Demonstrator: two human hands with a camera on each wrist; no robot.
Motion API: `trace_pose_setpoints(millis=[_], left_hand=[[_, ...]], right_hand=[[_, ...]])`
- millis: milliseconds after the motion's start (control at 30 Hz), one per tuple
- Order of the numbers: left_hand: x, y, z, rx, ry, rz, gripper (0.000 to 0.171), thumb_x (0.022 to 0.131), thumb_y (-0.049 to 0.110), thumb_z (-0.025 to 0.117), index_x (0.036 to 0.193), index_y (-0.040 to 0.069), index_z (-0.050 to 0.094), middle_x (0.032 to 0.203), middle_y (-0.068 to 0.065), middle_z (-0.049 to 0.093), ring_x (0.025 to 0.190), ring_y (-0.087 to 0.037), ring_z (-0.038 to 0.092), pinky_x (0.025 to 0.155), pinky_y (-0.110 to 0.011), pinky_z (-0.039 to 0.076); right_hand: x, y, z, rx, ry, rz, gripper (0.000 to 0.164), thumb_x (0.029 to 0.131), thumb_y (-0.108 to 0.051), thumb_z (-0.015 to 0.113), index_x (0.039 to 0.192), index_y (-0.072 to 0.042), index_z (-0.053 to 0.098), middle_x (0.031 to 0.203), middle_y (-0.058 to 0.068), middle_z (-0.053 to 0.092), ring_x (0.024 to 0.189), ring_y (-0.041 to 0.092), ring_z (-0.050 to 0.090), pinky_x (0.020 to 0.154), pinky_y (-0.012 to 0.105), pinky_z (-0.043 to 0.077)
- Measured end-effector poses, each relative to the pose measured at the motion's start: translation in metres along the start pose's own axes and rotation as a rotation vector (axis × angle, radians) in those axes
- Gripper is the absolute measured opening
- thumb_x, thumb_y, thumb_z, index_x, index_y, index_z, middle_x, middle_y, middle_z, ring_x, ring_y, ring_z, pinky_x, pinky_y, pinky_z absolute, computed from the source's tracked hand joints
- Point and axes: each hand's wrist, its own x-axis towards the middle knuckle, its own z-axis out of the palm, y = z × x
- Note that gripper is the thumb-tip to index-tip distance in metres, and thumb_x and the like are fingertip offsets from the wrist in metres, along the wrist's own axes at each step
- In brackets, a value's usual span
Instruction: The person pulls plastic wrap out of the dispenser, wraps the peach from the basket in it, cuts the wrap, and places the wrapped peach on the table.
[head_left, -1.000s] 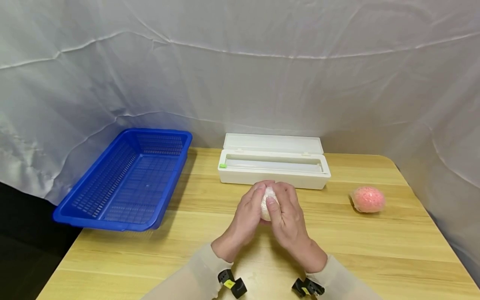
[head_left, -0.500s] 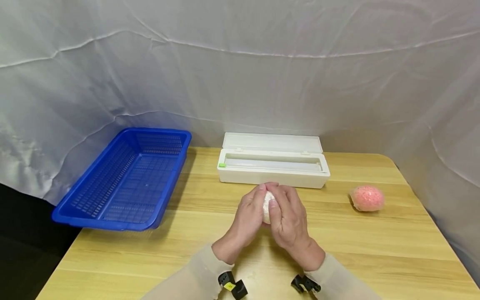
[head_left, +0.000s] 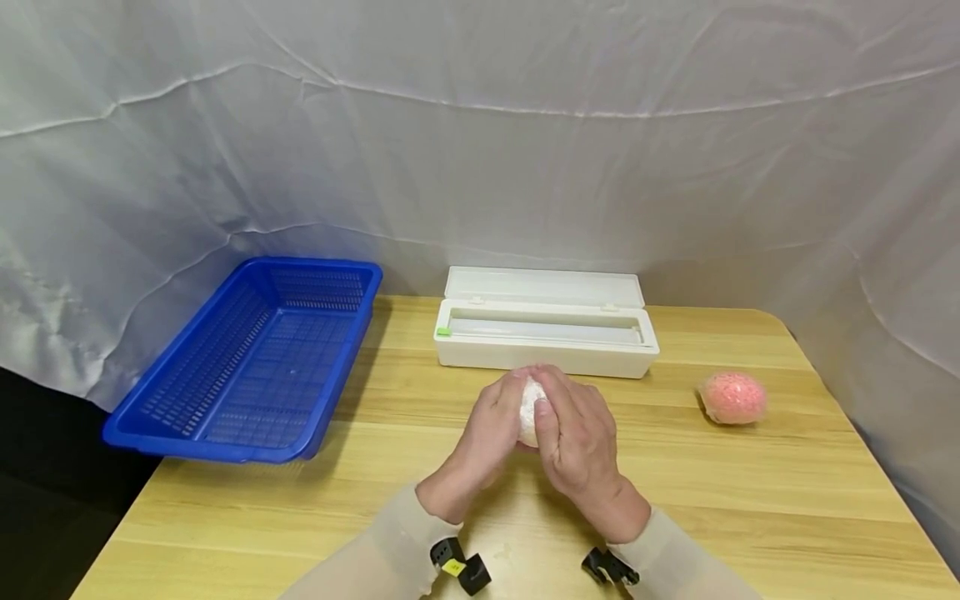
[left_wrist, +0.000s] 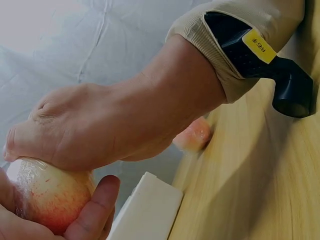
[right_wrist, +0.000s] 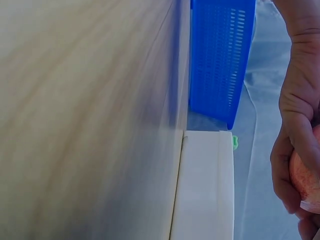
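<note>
Both hands are cupped round a film-wrapped apple (head_left: 531,410) above the wooden table. My left hand (head_left: 482,427) holds it from the left, and my right hand (head_left: 582,433) from the right, thumb along the near side. In the left wrist view the apple (left_wrist: 55,195) shows pale yellow skin with red streaks under glossy clear film. The right hand (left_wrist: 95,127) lies over its top there, while left-hand fingers (left_wrist: 95,212) curve underneath. The right wrist view catches the left hand (right_wrist: 300,110) curled about the reddish fruit (right_wrist: 302,175) at the frame's edge.
A white cling film box (head_left: 547,354) stands behind the hands with its lid up, a film roll inside and a green slider at its left end. A blue basket (head_left: 330,400) is on the left. Another wrapped pinkish-red fruit (head_left: 733,398) lies on the right.
The cupped hands have shifted slightly and the apple has moved a little between them; both keep their hold. The box, basket and other fruit stay in place.
</note>
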Motion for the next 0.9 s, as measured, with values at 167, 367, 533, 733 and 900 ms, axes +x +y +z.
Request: trace_pose_setpoints(millis=[167,367,533,733,900], left_hand=[[-0.001,0.002,-0.003,0.003,-0.071,-0.030,0.055,0.116,0.044,0.028,0.147,0.008,0.056,0.113,-0.015,0.065,0.082,-0.016,0.068,0.064,-0.038,0.064],[0.002,0.005,-0.009,-0.040,-0.238,-0.073,0.059,0.113,0.057,0.024,0.168,0.034,0.023,0.140,-0.024,0.052,0.095,-0.028,0.073,0.078,-0.051,0.065],[0.001,-0.001,-0.004,0.162,-0.174,0.048,0.050,0.114,0.055,0.028,0.162,0.041,0.037,0.131,-0.021,0.058,0.076,-0.025,0.072,0.065,-0.057,0.064],[-0.003,-0.009,0.002,0.271,-0.018,0.128,0.046,0.115,0.046,0.029,0.148,0.036,0.060,0.106,-0.012,0.069,0.055,-0.021,0.064,0.052,-0.057,0.060],[-0.003,-0.010,0.000,0.294,-0.014,0.125,0.047,0.116,0.043,0.027,0.146,0.037,0.062,0.104,-0.012,0.071,0.049,-0.021,0.063,0.051,-0.058,0.059]], right_hand=[[-0.001,0.000,-0.003,0.049,-0.060,0.098,0.041,0.113,-0.025,0.039,0.122,-0.001,0.071,0.116,0.011,0.076,0.095,0.029,0.073,0.073,0.044,0.057],[0.012,-0.001,-0.021,0.278,-0.266,0.703,0.041,0.116,-0.030,0.035,0.135,-0.012,0.067,0.123,0.016,0.073,0.106,0.030,0.067,0.088,0.052,0.055],[0.018,-0.008,-0.026,0.235,-0.364,0.774,0.045,0.116,-0.033,0.033,0.135,-0.013,0.069,0.122,0.014,0.074,0.109,0.031,0.069,0.091,0.052,0.055],[0.010,-0.018,-0.019,0.045,-0.221,0.562,0.033,0.111,-0.018,0.044,0.114,-0.011,0.076,0.095,0.009,0.077,0.083,0.025,0.073,0.068,0.048,0.059],[0.008,-0.018,-0.017,0.011,-0.204,0.497,0.030,0.109,-0.014,0.046,0.108,-0.008,0.075,0.091,0.009,0.076,0.079,0.025,0.073,0.063,0.046,0.060]])
